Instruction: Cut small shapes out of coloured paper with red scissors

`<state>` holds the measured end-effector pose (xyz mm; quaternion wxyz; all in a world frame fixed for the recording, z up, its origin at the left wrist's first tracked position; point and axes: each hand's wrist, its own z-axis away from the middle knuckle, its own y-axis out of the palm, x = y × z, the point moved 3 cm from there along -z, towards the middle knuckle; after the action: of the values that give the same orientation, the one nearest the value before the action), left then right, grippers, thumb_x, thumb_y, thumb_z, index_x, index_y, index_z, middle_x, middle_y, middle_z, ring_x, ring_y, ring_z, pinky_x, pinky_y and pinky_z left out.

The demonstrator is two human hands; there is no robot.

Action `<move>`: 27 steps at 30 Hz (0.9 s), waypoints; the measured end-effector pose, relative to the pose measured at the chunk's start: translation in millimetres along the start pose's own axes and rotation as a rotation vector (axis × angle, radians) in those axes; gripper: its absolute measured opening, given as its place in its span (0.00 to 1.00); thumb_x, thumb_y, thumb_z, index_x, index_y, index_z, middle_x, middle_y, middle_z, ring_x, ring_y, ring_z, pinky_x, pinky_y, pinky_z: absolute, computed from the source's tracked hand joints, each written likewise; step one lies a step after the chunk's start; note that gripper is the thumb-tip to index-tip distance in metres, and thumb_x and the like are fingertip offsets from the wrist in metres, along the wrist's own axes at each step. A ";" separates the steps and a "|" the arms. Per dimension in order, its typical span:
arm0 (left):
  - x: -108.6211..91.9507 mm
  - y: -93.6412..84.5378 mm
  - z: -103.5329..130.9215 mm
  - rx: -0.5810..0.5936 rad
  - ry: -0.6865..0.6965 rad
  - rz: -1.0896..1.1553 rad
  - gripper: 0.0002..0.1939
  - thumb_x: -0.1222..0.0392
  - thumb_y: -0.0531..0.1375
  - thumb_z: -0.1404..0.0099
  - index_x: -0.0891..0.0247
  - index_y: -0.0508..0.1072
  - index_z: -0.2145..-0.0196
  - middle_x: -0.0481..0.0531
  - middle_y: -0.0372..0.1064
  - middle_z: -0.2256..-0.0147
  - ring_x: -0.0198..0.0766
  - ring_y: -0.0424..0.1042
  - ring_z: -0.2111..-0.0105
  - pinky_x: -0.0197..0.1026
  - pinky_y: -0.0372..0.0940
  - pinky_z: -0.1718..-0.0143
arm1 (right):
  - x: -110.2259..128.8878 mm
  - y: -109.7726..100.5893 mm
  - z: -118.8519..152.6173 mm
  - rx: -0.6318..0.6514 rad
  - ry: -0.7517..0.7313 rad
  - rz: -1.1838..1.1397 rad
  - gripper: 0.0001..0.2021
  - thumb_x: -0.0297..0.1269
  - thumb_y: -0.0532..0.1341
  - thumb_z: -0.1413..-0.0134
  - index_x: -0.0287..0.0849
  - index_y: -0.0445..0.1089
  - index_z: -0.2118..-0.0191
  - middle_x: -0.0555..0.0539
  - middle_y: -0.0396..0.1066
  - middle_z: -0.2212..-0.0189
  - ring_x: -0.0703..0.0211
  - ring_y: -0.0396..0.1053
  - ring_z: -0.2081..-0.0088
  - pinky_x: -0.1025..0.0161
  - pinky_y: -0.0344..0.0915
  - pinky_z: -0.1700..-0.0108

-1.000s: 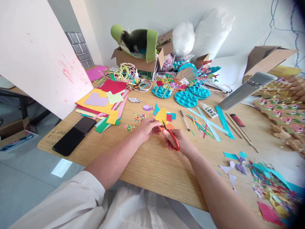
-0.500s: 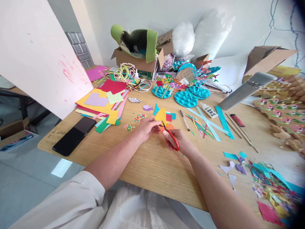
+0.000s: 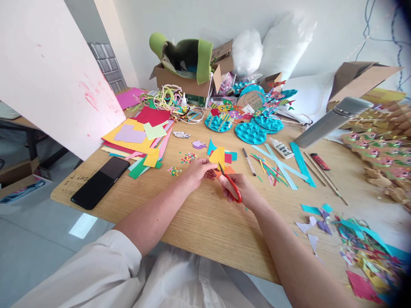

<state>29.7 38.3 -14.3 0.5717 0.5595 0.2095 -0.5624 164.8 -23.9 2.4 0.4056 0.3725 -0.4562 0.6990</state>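
Note:
My left hand [image 3: 202, 172] pinches a piece of yellow paper [image 3: 217, 156] above the middle of the table. In my right hand [image 3: 241, 188] is a pair of scissors [image 3: 236, 192] with red handles, its dark blades against the paper's lower edge. Behind the yellow paper lie a teal scrap [image 3: 211, 146] and a red scrap [image 3: 228, 158]; an orange piece [image 3: 229, 170] shows near the blades. A purple fish-shaped cutout [image 3: 199, 145] and small heaps of coloured paper dots [image 3: 188, 158] lie beyond my left hand.
Stacked coloured paper [image 3: 128, 134] and a black phone [image 3: 100, 183] lie left. A pen [image 3: 249, 161], paper strips [image 3: 272, 170], a glue bottle [image 3: 282, 148] and a grey flask [image 3: 330, 122] are right. Paper scraps [image 3: 364, 250] fill the near right; teal discs [image 3: 250, 133] stand behind.
Almost nothing differs. The yellow paper has shifted very slightly at the scissor blades, while both hands stay in nearly the same place.

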 end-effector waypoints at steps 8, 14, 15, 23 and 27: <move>-0.1 0.0 1.1 0.004 -0.007 0.007 0.03 0.67 0.63 0.47 0.69 0.72 0.76 0.49 0.68 0.79 0.29 0.66 0.82 0.33 0.62 0.79 | -0.4 0.0 -0.6 0.002 0.009 0.007 0.28 0.64 0.63 0.56 0.41 0.62 0.82 0.51 0.65 0.87 0.66 0.63 0.86 0.70 0.54 0.84; -0.2 0.2 0.6 0.008 -0.005 0.009 0.03 0.67 0.62 0.46 0.69 0.72 0.76 0.48 0.67 0.81 0.29 0.66 0.82 0.33 0.62 0.79 | -0.8 -0.3 0.0 0.001 0.020 0.002 0.28 0.63 0.63 0.56 0.41 0.61 0.81 0.51 0.65 0.87 0.66 0.63 0.86 0.70 0.54 0.84; -0.1 0.2 0.4 0.009 -0.003 0.008 0.03 0.67 0.62 0.46 0.69 0.72 0.76 0.49 0.67 0.81 0.29 0.66 0.82 0.33 0.62 0.80 | -0.4 -0.2 0.2 0.004 0.016 0.002 0.28 0.63 0.63 0.56 0.41 0.62 0.81 0.51 0.65 0.87 0.66 0.63 0.86 0.70 0.54 0.84; 1.3 0.6 0.6 0.012 -0.013 -0.018 0.03 0.67 0.62 0.48 0.69 0.72 0.77 0.51 0.69 0.80 0.30 0.66 0.82 0.33 0.61 0.81 | 4.1 1.1 1.3 0.016 -0.004 -0.004 0.29 0.65 0.63 0.57 0.40 0.63 0.81 0.50 0.66 0.86 0.67 0.62 0.86 0.70 0.54 0.83; 1.1 0.7 1.2 0.013 -0.012 -0.011 0.04 0.67 0.63 0.49 0.69 0.72 0.78 0.50 0.68 0.80 0.30 0.66 0.82 0.33 0.60 0.81 | 3.6 0.9 0.9 0.008 -0.008 -0.007 0.29 0.66 0.63 0.57 0.40 0.63 0.81 0.50 0.66 0.86 0.67 0.62 0.86 0.70 0.53 0.84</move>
<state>30.1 36.6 -14.6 0.5660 0.5587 0.2055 -0.5703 162.6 -24.2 5.6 0.4050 0.3785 -0.4536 0.6978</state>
